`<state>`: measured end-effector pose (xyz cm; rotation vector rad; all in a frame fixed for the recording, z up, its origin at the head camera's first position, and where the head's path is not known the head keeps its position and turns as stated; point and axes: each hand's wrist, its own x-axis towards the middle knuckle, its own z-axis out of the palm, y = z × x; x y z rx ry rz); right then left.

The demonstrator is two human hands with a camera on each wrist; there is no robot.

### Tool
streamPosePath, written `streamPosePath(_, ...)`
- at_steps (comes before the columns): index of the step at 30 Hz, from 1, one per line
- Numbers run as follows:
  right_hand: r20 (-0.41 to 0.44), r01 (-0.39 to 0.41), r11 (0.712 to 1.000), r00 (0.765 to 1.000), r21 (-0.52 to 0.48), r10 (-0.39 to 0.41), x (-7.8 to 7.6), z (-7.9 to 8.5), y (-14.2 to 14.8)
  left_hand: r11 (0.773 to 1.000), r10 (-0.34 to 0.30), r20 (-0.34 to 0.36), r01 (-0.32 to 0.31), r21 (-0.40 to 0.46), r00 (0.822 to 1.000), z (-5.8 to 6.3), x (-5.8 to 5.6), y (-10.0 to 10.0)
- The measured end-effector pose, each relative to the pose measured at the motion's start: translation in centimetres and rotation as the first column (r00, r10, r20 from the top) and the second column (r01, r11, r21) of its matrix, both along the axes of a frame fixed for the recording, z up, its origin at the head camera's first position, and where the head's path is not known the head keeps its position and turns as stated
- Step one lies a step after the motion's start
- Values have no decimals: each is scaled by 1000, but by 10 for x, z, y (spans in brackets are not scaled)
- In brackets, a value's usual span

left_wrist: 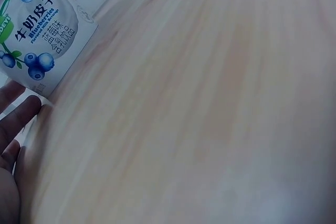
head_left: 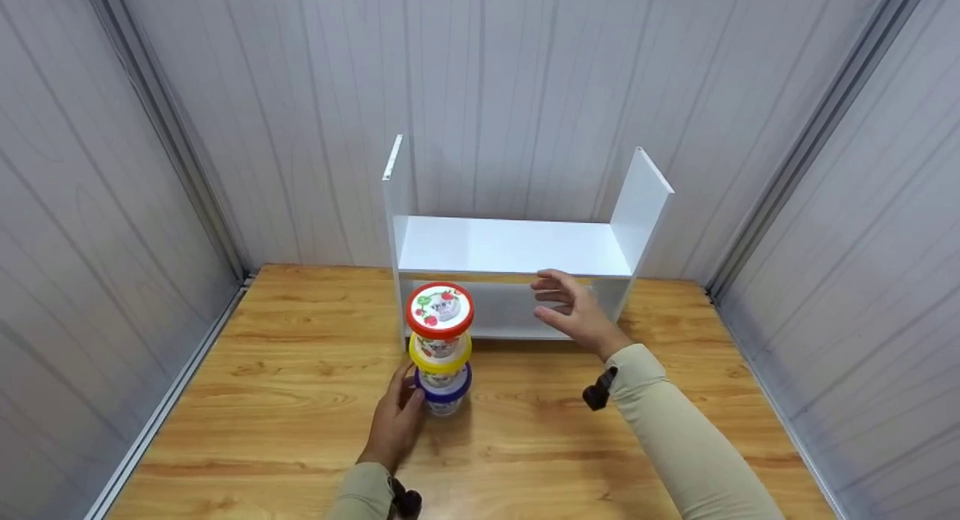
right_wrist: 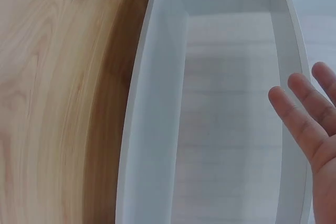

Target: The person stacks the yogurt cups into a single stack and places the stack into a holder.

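Three paper tubs stand in one stack on the wooden table: a red-lidded tub (head_left: 439,311) on top, a yellow-rimmed tub (head_left: 441,357) in the middle, a blue-rimmed tub (head_left: 445,394) at the bottom. Blueberries and printed lettering show on the blue tub (left_wrist: 44,27) in the left wrist view. Beside that lowest tub is my left hand (head_left: 397,415), its fingertips right at the tub's side. My right hand (head_left: 574,310) hovers in front of the white shelf unit (head_left: 517,246), fingers spread and nothing in them.
Behind the stack, the shelf unit has two upright side panels (head_left: 645,197), a middle board and a lower compartment (right_wrist: 226,119). Pale panelled walls (head_left: 517,92) enclose the table (head_left: 300,400) at the back and both sides.
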<state>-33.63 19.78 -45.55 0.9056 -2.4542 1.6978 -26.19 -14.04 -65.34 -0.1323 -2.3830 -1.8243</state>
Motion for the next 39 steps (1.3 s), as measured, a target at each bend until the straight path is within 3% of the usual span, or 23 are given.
streamPosePath(9,-38,131,991,991,-15,-131,3,3,39,1000,-9,-74,11,23,997,0,0,0)
streamPosePath(17,-23,214,977,976,-15,-215,3,2,71,999,-22,-47,24,40,999,3,2,1)
streamPosePath(22,-15,292,956,956,-38,-293,8,6,83,999,-14,-38,16,45,999,3,3,-1)
streamPosePath(30,-61,419,906,905,-54,-422,23,21,87,998,-12,-15,13,66,1000,1,3,-1)
streamPosePath(33,-67,475,878,875,-64,-479,18,15,93,999,-6,4,6,50,1000,1,3,0)
streamPosePath(39,-82,598,796,792,-98,-605,1,-5,108,1000,-8,5,8,19,1000,3,3,7)
